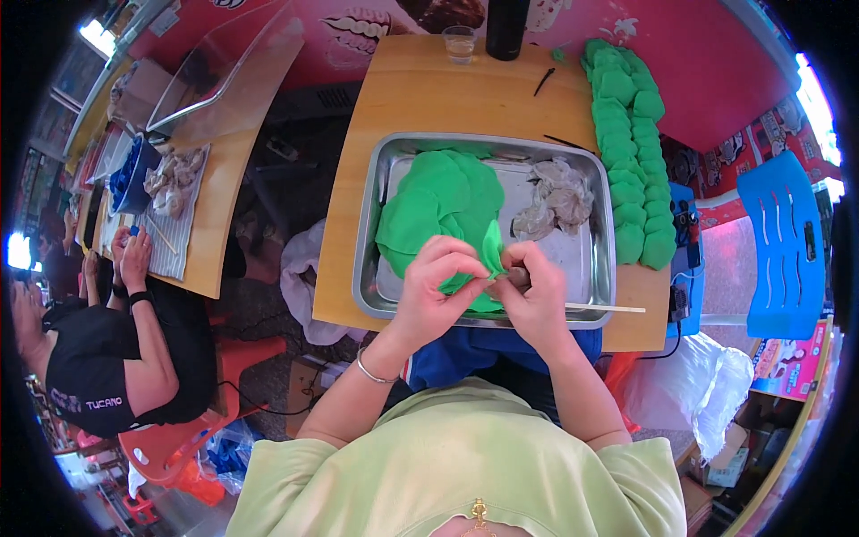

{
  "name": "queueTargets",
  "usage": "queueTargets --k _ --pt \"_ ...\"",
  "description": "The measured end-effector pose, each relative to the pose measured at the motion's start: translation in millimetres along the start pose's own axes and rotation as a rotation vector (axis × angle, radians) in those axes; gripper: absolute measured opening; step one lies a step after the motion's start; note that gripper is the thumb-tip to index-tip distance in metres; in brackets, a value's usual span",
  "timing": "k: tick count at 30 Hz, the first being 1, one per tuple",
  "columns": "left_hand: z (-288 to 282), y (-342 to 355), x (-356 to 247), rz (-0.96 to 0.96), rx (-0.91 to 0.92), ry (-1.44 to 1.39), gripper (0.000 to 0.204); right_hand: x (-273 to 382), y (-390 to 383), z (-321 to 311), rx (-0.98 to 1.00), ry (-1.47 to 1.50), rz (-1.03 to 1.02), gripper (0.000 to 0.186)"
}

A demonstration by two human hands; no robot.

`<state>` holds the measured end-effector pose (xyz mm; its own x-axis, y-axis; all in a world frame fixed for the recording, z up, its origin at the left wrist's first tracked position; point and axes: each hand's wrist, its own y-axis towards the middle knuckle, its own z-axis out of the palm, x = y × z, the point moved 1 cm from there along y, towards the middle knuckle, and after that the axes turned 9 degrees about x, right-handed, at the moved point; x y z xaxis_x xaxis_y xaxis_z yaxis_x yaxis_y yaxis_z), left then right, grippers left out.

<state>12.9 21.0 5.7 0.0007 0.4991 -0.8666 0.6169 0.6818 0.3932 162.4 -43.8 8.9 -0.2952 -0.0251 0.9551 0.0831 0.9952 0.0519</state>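
Observation:
My left hand (440, 283) and my right hand (528, 291) meet over a steel tray (368, 224), both pinching a small folded green sheet piece (493, 247) that points upward. Beneath and behind them in the tray lies a pile of thin round green pieces (437, 188). To the pile's right is a crumpled beige-grey clump (552, 197). A pale thin stick (608, 307) extends rightward from beside my right hand across the tray's rim.
The wooden table (344, 268) holds stacked green shapes (631, 161) at right, a glass (459, 45), a black cylinder (504, 27) and dark thin tools (544, 80). A blue chair (778, 246) stands right. A co-worker (103, 362) works at another table on the left.

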Motion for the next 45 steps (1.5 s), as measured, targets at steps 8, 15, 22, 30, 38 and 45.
queueTargets --k 8,15,22,30,38,45 --pt "3.5 -7.8 5.8 -0.224 -0.059 -0.362 0.01 -1.0 1.2 -2.0 0.107 0.32 0.033 0.015" --pt "7.0 -6.5 0.2 -0.253 -0.089 -0.413 0.011 3.4 0.8 -1.3 0.041 0.207 0.052 0.012" --pt "6.0 -0.3 -4.9 -0.008 -0.007 0.091 0.015 -2.4 6.7 2.1 -0.095 0.106 0.02 0.013" --pt "7.9 -6.4 6.1 -0.264 0.038 -0.193 0.015 -5.5 9.9 2.6 0.089 0.536 0.067 0.029" --pt "1.5 -2.5 4.8 -0.478 0.094 -0.572 0.012 -10.7 8.1 -0.1 0.057 0.179 0.05 0.035" --pt "8.2 -4.3 11.6 -0.378 0.11 -0.469 0.011 -24.4 7.6 3.4 0.014 0.417 0.108 0.036"
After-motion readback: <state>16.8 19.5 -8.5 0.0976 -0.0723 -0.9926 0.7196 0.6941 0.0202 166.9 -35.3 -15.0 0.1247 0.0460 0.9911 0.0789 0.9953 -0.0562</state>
